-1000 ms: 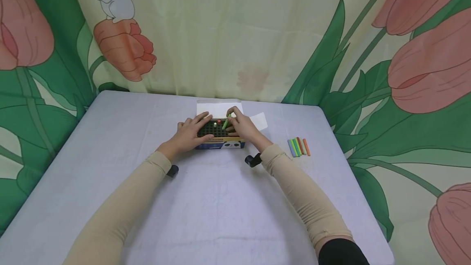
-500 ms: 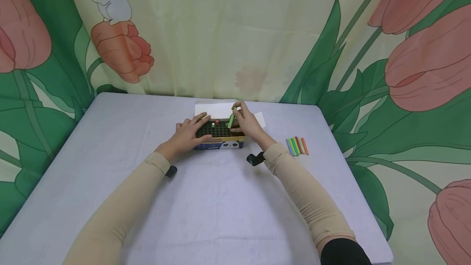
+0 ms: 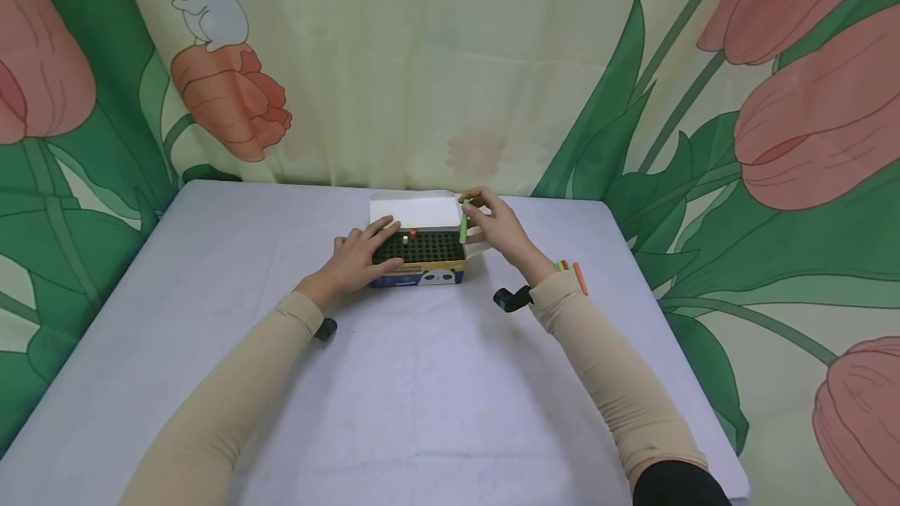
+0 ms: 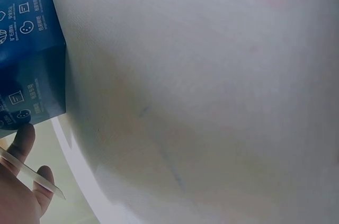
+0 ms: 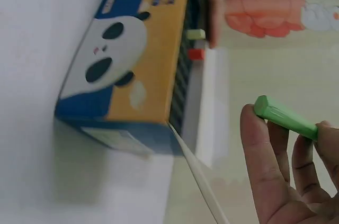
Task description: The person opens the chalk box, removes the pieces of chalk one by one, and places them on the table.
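My right hand (image 3: 498, 226) pinches a light green six-sided stick (image 5: 286, 119), like a crayon or chalk, between its thumb and fingers. It stands just off the right end of a blue and yellow panda box (image 3: 439, 277). My left hand (image 3: 350, 260) rests across the box's left part, fingers straight and spread over the top. The box top is open, showing a black grid of holes (image 3: 439, 244). A pale green stick (image 5: 196, 34) and a red stick (image 5: 196, 54) poke up from it near the left fingers.
The white lid (image 3: 415, 212) is folded back behind the box, and a side flap (image 5: 198, 176) sticks out at the right end. Several coloured sticks, an orange stick (image 3: 580, 278) among them, lie on the white-covered table (image 3: 422, 397), partly behind the right forearm. A printed curtain (image 3: 394, 61) hangs behind.
My right hand has moved right with the green stick, from over the grid to beyond the box's right end. The left hand has stayed on the box.
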